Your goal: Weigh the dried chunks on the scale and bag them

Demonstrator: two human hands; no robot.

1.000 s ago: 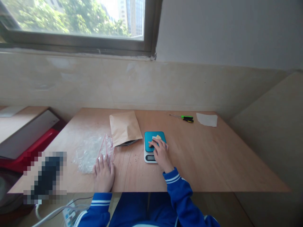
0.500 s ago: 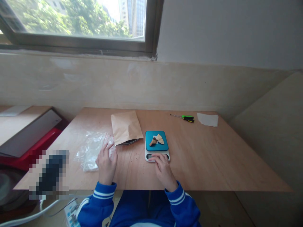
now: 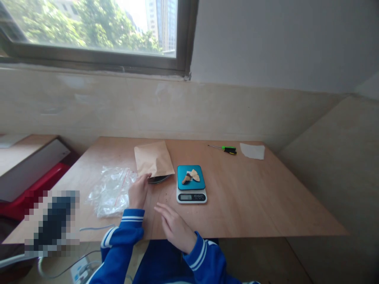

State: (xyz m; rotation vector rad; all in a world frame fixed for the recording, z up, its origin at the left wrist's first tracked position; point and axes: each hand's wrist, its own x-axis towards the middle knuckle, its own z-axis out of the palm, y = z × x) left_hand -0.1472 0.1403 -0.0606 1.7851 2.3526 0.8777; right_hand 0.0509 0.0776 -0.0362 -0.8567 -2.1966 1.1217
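Observation:
My left hand (image 3: 138, 192) has its fingers closed on the near left corner of a brown kraft paper bag (image 3: 154, 159). The bag lies flat, its dark mouth gaping slightly toward me. Over the near part of the table, my right hand (image 3: 175, 227) holds nothing, its fingers stretched out to the left. A digital kitchen scale (image 3: 192, 196) with a blue platform stands to the right of the bag. On the platform rest a few brown and cream dried pieces (image 3: 194, 175) over a small white slip. The scale's display shows, but its digits are unreadable.
Clear plastic bags (image 3: 111, 193) lie left of my left hand. Farther back are screwdrivers (image 3: 229, 150) with green and black-yellow handles and a torn white paper (image 3: 252, 151). A blurred dark object (image 3: 55, 221) sits at the left table edge, near a cable (image 3: 96, 228).
My left hand has moved from above the plastic bags to the paper bag's mouth and closed on it. My right hand has left the scale's front and come down and left.

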